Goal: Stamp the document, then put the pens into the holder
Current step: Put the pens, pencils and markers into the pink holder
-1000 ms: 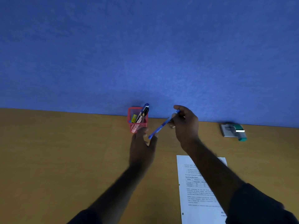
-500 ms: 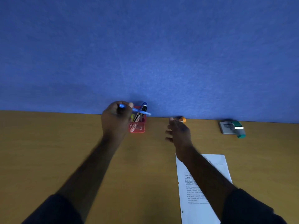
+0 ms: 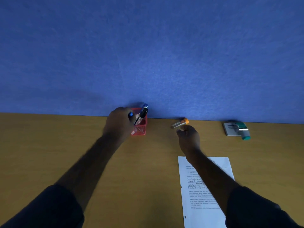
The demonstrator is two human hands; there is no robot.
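fingers of my left hand (image 3: 118,125) pinch a thin blue pen (image 3: 131,114) at the red mesh holder (image 3: 139,127); my right hand (image 3: 189,137), loosely spread, touches the orange-capped marker (image 3: 179,123) on the worktop (image 3: 49,145).

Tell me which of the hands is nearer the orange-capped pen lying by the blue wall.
Right. The right hand is just below the orange-capped pen, fingertips almost on it. The left hand is far off to its left, at the red mesh holder.

Both arms reach far across the scene in dark sleeves. The left hand (image 3: 118,123) is curled closed at the far left; the right hand (image 3: 189,137) has its fingers loosely bent.
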